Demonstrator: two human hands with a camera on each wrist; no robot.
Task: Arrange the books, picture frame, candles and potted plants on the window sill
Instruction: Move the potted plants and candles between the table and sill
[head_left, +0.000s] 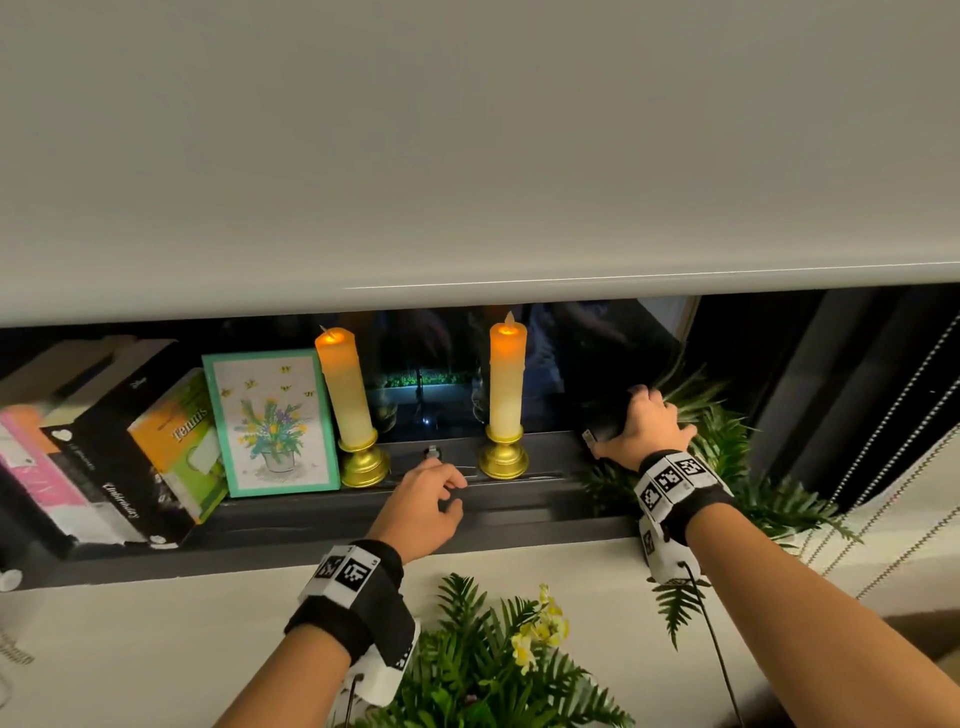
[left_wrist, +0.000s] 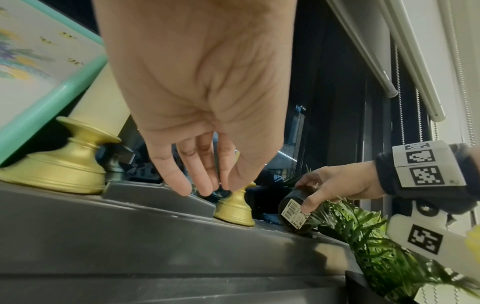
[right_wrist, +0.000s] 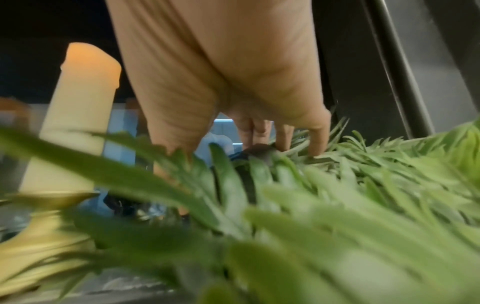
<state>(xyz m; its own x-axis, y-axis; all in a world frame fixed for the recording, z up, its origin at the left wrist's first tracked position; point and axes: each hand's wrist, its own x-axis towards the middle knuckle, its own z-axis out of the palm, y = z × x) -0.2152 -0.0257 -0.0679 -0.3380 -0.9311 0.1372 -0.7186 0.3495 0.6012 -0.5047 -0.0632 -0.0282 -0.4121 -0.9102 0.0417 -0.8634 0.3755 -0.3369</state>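
Potted plant (left_wrist: 298, 214): black pot, tipped on window sill (head_left: 363, 525), clasped in right grip (head_left: 649, 423), apparently for righting beside candle (head_left: 506, 384). Left grip (head_left: 426, 501): relaxed, nothing held.

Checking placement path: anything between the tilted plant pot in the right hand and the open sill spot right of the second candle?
Nothing visible blocks it. The right hand grips the black pot, tilted, already at the sill just right of the right candle. Only the plant's own fronds trail there. The left hand rests between the candles, clear.
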